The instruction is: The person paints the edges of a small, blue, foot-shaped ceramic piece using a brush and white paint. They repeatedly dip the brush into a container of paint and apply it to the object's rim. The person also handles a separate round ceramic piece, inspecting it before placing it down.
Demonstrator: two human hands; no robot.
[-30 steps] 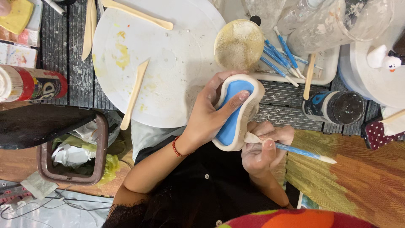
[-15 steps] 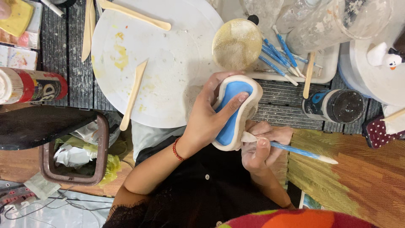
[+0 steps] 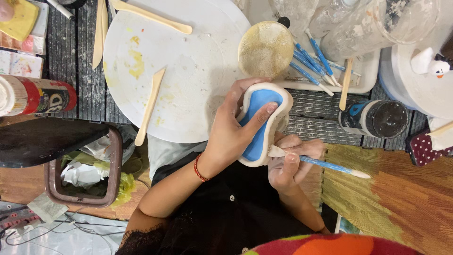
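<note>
brush (image 3: pixel 325 165) tip now lower on blue dish (image 3: pixel 261 123) rim, both hands steady

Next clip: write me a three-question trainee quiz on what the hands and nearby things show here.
1. True or false: the left hand grips the white dish with blue inside.
2. What does the right hand hold?
A. a wooden stick
B. a blue-handled brush
C. a sponge
3. Fill in: the round white board bears smears of ____ paint.

Key
1. True; its thumb lies across the blue inside.
2. B; the brush meets the dish's lower edge.
3. Yellow.
</note>
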